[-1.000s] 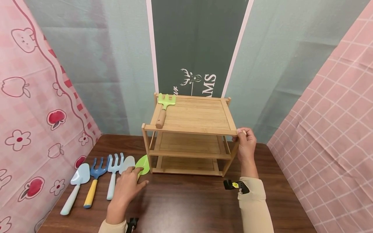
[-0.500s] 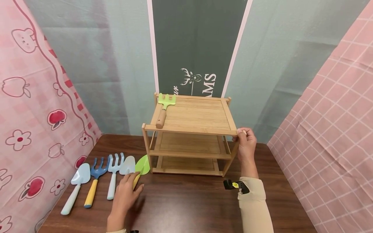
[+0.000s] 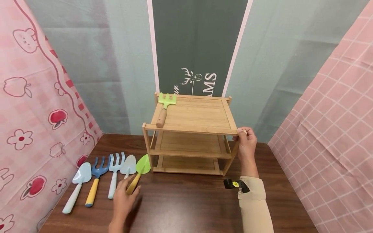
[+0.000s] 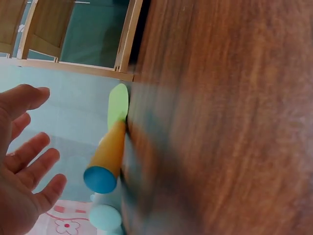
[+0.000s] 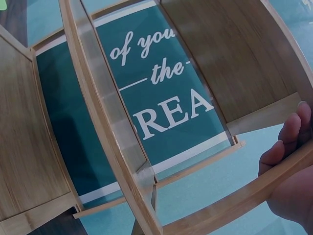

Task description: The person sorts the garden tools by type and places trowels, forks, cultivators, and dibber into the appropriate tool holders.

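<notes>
My left hand [image 3: 123, 198] is over the table beside the yellow handle of a green trowel [image 3: 143, 164]. In the left wrist view its fingers are spread and loosely bent, apart from the handle [image 4: 105, 156], whose blue end faces the camera. My right hand [image 3: 246, 142] grips the front right top corner of a three-tier wooden shelf [image 3: 201, 116]; the right wrist view has its fingers [image 5: 290, 132] wrapped around a wooden bar. On the shelf's top tier, at the left, lies a green hand fork [image 3: 167, 101] with a wooden handle.
Left of the green trowel lie a pale trowel [image 3: 129, 164], its handle partly hidden by my left hand, a light blue fork [image 3: 113, 181], a blue fork [image 3: 99, 170] with yellow handle, and a light blue trowel [image 3: 82, 173]. Fabric curtains [image 3: 329, 129] enclose the table [image 3: 186, 207].
My left hand has drawn back toward the near edge, from the green trowel's blade down along its handle, uncovering blade and upper handle. My right hand keeps its grip on the shelf.
</notes>
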A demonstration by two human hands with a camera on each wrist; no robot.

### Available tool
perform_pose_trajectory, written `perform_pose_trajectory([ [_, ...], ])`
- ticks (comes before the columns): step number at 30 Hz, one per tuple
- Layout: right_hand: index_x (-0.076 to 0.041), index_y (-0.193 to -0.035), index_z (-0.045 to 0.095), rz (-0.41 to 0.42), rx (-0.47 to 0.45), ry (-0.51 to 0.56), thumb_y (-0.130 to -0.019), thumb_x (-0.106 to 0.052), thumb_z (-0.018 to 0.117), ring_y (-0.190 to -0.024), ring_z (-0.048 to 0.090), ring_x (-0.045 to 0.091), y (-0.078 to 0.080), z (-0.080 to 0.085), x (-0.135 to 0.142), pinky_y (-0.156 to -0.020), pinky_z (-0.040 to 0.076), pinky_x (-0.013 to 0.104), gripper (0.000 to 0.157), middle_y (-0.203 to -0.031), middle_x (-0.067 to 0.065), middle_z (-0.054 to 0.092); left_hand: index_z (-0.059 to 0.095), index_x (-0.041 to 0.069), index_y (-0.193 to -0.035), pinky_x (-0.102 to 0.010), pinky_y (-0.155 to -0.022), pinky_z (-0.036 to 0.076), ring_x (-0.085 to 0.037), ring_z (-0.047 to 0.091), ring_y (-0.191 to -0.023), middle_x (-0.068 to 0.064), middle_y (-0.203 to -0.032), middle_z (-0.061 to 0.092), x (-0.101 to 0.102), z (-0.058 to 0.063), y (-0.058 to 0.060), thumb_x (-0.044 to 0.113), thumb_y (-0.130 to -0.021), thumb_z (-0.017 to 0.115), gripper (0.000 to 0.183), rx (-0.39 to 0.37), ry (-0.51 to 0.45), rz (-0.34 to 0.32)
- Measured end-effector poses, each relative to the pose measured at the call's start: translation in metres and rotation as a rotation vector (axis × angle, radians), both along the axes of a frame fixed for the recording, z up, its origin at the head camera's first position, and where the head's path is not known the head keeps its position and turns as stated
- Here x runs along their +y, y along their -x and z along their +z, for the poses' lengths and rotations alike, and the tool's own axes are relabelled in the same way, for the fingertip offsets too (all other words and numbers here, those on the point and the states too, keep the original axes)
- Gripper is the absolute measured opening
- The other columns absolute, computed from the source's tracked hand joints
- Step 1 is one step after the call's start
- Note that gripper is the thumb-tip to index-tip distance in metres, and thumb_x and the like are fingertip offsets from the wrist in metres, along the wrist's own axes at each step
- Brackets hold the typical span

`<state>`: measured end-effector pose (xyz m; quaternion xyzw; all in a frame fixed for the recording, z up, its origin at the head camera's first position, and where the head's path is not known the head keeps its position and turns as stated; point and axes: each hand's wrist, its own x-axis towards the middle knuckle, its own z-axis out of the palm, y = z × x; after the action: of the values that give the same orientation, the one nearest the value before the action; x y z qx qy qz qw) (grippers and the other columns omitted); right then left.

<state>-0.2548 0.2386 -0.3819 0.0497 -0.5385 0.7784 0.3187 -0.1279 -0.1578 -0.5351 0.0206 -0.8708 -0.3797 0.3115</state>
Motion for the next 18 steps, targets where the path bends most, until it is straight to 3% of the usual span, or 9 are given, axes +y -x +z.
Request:
perform_pose_trajectory([
  [10, -0.006, -0.076, 0.056, -0.001, -0.001, 0.0, -0.088, 0.005, 0.052, -0.052, 0.05, 0.014, 0.0, 0.0, 0.0, -0.05, 0.044, 0.022, 0.017, -0.065, 0.005, 0.05, 0.065, -0.003, -0.11, -0.057, -0.082, 0.037, -0.041, 0.049, -0.1, -0.025, -0.105, 0.055, -0.005, -0.01, -0.005, 0.005, -0.064, 0.084, 0.051, -0.192, -0.051, 0.099],
  [18, -0.006, -0.076, 0.057, 0.007, 0.018, -0.003, -0.088, 0.006, 0.051, -0.051, 0.05, 0.014, -0.001, 0.0, 0.0, -0.05, 0.045, 0.023, 0.018, -0.065, 0.005, 0.05, 0.067, -0.004, -0.105, -0.058, -0.083, 0.03, -0.045, 0.042, -0.099, -0.026, -0.107, 0.053, -0.01, -0.015, -0.001, 0.012, -0.063, 0.085, 0.049, -0.228, -0.013, 0.166],
])
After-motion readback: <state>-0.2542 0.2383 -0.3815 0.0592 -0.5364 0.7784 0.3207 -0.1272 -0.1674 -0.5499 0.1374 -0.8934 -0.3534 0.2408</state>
